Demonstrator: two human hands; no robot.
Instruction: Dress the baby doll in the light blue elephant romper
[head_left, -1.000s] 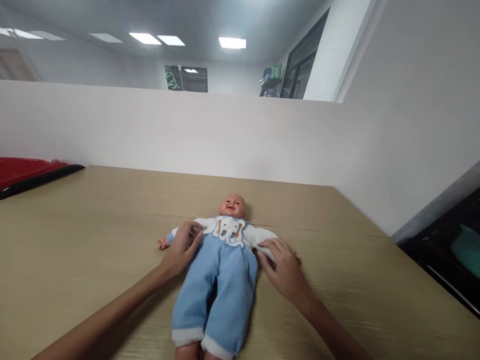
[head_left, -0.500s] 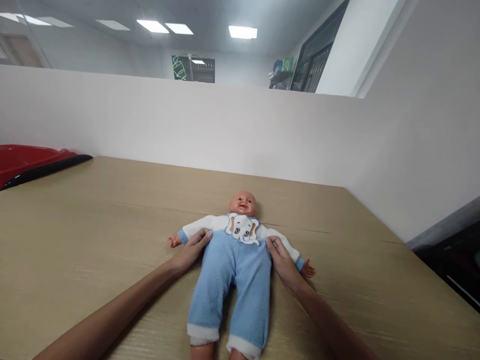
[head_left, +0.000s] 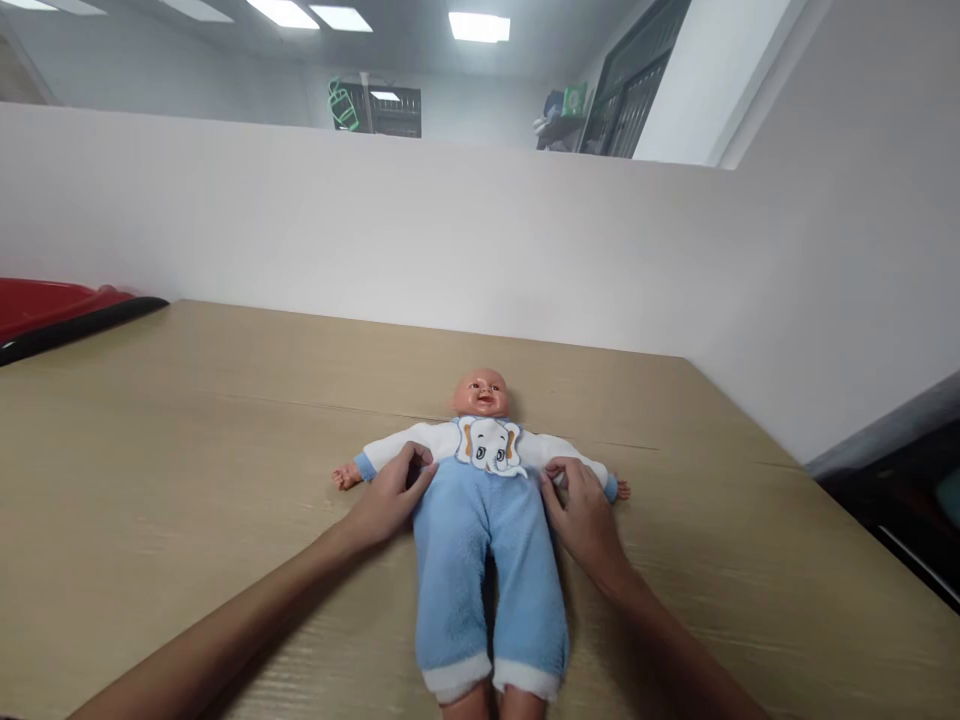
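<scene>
A baby doll [head_left: 481,395] lies on its back on the table, its arms stretched out sideways. It wears a white top with an elephant face [head_left: 491,445] on the chest and fuzzy light-blue trousers [head_left: 457,540] with white cuffs. My left hand [head_left: 394,490] is closed at the waist on the left, thumb and fingers pinching the clothing where white meets blue. At the opposite side of the waist, my right hand [head_left: 589,510] has its fingers curled in a similar pinch. Whether each pinch takes the top or the waistband, I cannot tell.
The wooden table [head_left: 225,430] meets a low white wall [head_left: 420,230] with a window above it. A red object [head_left: 52,308] with a black edge stands at the far left. Dark items [head_left: 892,490] are beyond the table's right edge.
The doll's legs have swung to the right and lie closer together. Both hands have shifted their hold at the waist, fingers more curled. The view has tilted slightly down.
</scene>
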